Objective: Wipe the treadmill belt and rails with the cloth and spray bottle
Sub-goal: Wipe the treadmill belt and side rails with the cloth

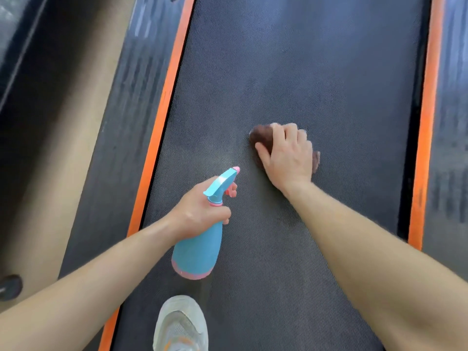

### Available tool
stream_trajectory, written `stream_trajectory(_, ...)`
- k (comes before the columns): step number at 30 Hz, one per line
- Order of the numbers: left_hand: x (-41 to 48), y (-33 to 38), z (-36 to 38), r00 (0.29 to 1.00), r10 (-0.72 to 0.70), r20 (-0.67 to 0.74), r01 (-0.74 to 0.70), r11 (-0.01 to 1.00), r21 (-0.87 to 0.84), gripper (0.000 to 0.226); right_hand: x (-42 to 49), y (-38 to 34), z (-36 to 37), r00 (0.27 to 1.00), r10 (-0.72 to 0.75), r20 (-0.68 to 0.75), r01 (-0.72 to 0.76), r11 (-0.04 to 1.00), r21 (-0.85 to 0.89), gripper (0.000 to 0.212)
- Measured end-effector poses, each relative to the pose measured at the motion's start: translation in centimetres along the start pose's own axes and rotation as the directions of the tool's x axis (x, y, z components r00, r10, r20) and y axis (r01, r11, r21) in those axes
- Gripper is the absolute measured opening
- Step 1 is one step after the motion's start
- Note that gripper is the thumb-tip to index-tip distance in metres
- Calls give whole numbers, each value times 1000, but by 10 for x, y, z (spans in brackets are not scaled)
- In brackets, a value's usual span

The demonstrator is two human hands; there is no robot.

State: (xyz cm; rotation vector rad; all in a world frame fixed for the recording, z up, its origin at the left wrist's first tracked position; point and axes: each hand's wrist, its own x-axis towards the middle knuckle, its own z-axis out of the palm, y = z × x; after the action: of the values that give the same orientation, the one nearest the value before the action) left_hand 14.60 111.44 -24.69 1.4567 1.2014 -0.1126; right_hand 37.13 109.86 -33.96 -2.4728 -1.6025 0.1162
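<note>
The dark textured treadmill belt [304, 72] fills the middle of the view. Orange strips run along it, with the left rail [121, 122] and right rail [450, 122] outside them. My right hand [288, 158] presses a brown cloth [260, 138] onto the belt near its centre, fingers curled over it. My left hand [200, 211] grips the neck of a blue spray bottle [197, 252] with pink trim. It is held above the belt's left part, nozzle pointing towards the cloth, a finger at the trigger.
My grey shoe [179, 325] stands on the belt at the bottom edge, just below the bottle. Beige floor [63, 148] lies left of the treadmill, with a dark machine frame [15, 46] beyond it and a small black round foot [10, 287] at lower left.
</note>
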Motion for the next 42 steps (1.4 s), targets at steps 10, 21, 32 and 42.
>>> stream_trajectory(10, 7, 6, 26, 991, 1, 135, -12, 996, 87, 62, -200, 18, -2, 998, 35, 55, -37, 999, 30, 49)
stream_trajectory(21, -3, -9, 22, 991, -82, 106, 75, 995, 67, 19, -195, 6, 0, 985, 173, -13, -171, 981, 92, 50)
stream_trajectory(32, -7, -29, -19, 998, -66, -21, 68, 993, 96, 53, 26, -7, -3, 996, 92, -1, -92, 994, 61, 56)
stream_trajectory(42, -10, -14, -35, 996, -53, -66, 57, 996, 61, 67, -94, -5, 7, 883, -461, 94, 456, 887, 71, 47)
